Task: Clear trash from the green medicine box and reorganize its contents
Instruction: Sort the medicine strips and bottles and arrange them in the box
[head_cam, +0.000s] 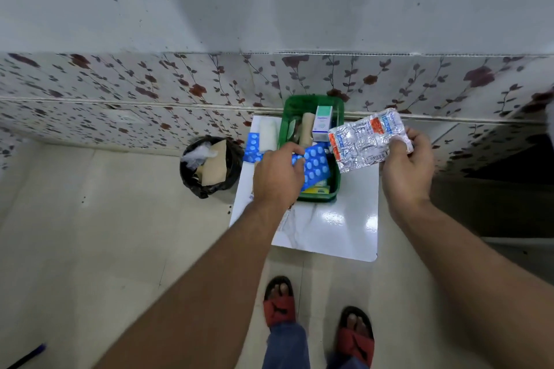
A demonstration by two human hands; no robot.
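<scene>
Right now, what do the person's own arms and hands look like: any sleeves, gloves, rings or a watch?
Both arms are bare from as far up as the frame shows down to the wrists: no sleeves in view. The left hand and right hand are ungloved. No watch, bracelet or ring is visible on the sides that face the camera. No cables or markings show.

Single head-worn wide-angle cam, looking steeply down from standing height at the small glossy white marble-patterned table (pixel 329 228), facing the floral-tiled wall (pixel 120 93).
</scene>
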